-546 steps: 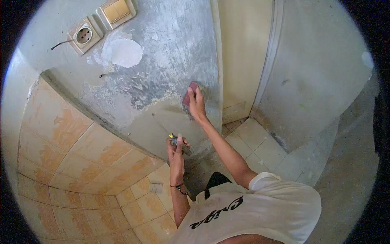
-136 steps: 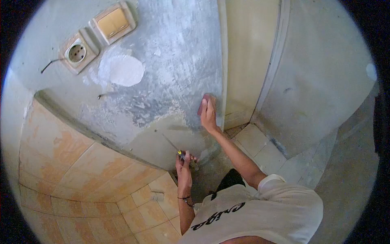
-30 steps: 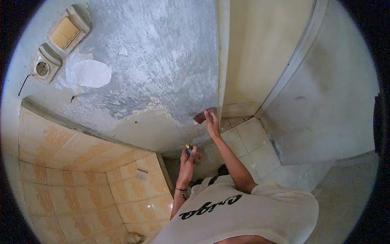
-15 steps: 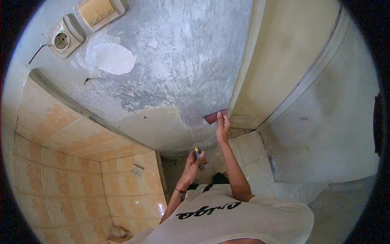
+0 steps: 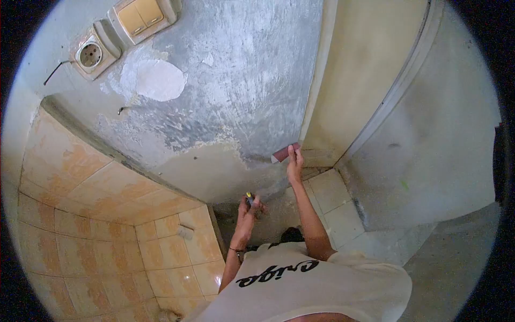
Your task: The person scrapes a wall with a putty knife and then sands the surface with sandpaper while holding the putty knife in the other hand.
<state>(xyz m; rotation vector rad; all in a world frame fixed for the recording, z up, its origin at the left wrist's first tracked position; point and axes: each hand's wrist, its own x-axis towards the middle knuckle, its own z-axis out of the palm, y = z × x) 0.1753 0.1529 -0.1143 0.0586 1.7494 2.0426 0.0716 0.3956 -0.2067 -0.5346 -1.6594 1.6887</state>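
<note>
My right hand (image 5: 294, 166) grips a folded piece of reddish-brown sandpaper (image 5: 284, 154) by its right part. The paper lies against the lower right of the scraped grey wall (image 5: 252, 80), close to the door frame. Lower and to the left, my left hand (image 5: 248, 213) is closed around a small dark tool with a yellow end (image 5: 249, 198). Its kind is hard to make out, since the fingers cover most of it. That hand is held in front of the wall's bottom part, apart from the sandpaper.
A light switch (image 5: 140, 19) and a wall socket (image 5: 89, 55) sit at the upper left, with a short wire beside the socket. Orange-beige tiles (image 5: 102, 236) line the left side. A cream door frame (image 5: 320, 70) borders the wall on the right, above floor tiles (image 5: 329, 190).
My left hand with the small tool has moved a little to the left. The sandpaper stays near the same spot on the wall. The camera view has shifted slightly.
</note>
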